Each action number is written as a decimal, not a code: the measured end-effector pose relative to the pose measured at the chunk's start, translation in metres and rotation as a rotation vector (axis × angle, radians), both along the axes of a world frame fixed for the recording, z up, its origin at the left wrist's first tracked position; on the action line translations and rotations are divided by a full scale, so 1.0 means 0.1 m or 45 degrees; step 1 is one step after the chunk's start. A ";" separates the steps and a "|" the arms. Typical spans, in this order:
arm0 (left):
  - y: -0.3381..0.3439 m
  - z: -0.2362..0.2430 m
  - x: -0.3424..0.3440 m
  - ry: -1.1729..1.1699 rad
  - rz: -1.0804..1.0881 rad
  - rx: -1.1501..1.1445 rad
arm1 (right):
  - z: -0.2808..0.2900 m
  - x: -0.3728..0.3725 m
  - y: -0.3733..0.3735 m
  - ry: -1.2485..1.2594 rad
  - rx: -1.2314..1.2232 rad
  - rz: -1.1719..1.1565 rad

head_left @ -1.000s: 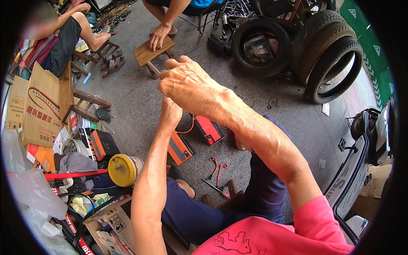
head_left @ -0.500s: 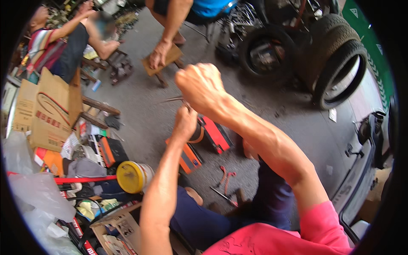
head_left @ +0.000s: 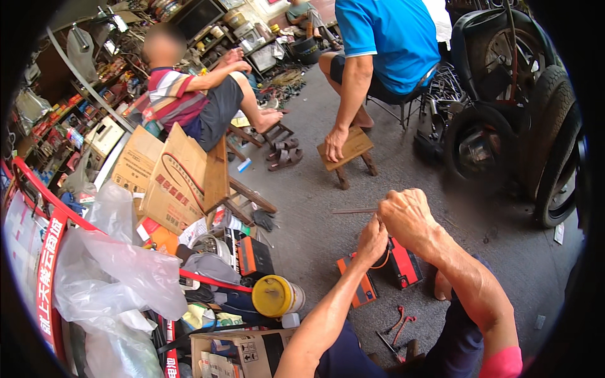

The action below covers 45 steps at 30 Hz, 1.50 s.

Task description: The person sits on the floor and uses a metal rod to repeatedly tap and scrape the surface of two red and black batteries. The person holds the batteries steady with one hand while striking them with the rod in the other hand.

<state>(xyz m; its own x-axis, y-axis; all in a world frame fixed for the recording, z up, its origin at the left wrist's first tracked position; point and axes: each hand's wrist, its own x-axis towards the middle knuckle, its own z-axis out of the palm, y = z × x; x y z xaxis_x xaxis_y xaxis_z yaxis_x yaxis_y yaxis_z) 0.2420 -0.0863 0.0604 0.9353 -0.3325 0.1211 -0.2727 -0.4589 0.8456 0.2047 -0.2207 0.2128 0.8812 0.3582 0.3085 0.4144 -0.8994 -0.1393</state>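
My right hand [head_left: 406,217] is closed just above my left hand [head_left: 372,239], also closed; the two meet around a thin dark metal rod [head_left: 350,211] that sticks out to the left. What exactly each grips inside the fingers is mostly hidden. Below them on the floor lie an orange-and-black battery-like box [head_left: 358,283] and a red-and-black one [head_left: 403,264], with an orange cable [head_left: 380,265] between. Red-handled leads or tools [head_left: 403,324] lie nearer my legs.
A yellow bucket [head_left: 271,295], plastic sheeting [head_left: 116,271] and cardboard [head_left: 176,179] crowd the left. One person [head_left: 195,88] sits on a bench [head_left: 217,176]; another [head_left: 387,38] in blue rests a hand on a low stool [head_left: 356,145]. Tyres [head_left: 545,145] stand right.
The view has swung up and left, showing more of the shelves and people, so my hands now sit lower right in the picture. The thin rod shows more clearly.
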 end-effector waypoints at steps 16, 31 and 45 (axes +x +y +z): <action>0.07 -0.20 0.02 -0.106 0.010 -0.136 | 0.02 0.06 -0.04 -0.220 -0.012 0.231; -0.09 -0.60 -0.73 0.454 -0.341 1.211 | -0.26 0.15 0.10 -0.289 -0.207 0.351; -0.18 -0.92 -0.97 0.327 -0.190 1.058 | -0.29 0.23 0.24 -0.192 -0.371 0.362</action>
